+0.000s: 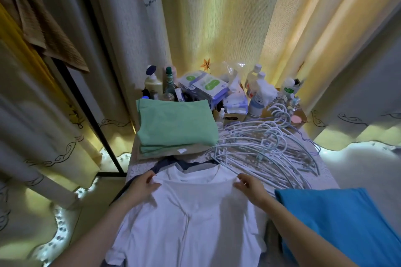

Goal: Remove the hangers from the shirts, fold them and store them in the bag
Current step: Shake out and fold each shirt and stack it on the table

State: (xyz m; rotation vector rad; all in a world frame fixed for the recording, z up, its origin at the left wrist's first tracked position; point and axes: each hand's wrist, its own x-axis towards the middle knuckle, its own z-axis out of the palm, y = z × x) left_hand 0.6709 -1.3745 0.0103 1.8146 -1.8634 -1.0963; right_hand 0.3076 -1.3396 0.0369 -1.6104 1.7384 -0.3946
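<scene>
A white shirt (195,212) lies spread on the table in front of me, collar away from me, with a dark blue and grey garment (173,163) showing beneath its collar. My left hand (142,185) pinches the shirt's left shoulder. My right hand (251,186) pinches its right shoulder. A pile of several white and pale blue hangers (267,147) lies to the right behind the shirt. A folded green shirt stack (175,128) sits behind on the left. No bag can be made out.
A blue cloth (338,221) lies at the right near the table's edge. Bottles, packets and small boxes (217,91) crowd the far end of the table. Curtains (217,17) hang behind and on both sides.
</scene>
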